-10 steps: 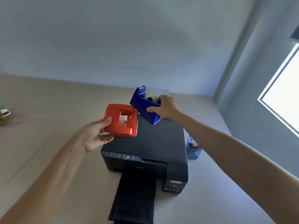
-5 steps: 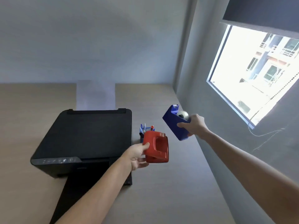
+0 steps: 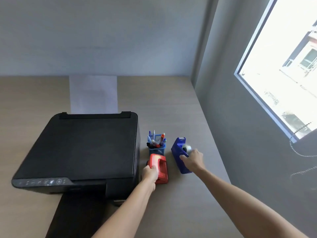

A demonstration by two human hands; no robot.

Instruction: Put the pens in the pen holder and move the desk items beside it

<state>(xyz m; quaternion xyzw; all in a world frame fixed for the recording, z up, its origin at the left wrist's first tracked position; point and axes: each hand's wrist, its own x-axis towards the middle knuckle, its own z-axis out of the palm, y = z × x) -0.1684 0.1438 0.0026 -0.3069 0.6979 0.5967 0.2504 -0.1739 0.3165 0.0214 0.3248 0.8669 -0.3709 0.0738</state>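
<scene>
The small blue mesh pen holder (image 3: 157,149) stands on the light wooden desk (image 3: 180,103) just right of the black flat-topped printer (image 3: 82,146), already bristling with pens (image 3: 155,140), so the pen part of the task looks done. The glossy red plastic desk item with a handle opening (image 3: 159,169) sits on the desk just in front of the holder with the left hand (image 3: 150,174) closed on it. The blue plastic tape dispenser (image 3: 181,155) rests near the holder's right side, gripped by the right hand (image 3: 193,160); judging by this, only letting go remains.
</scene>
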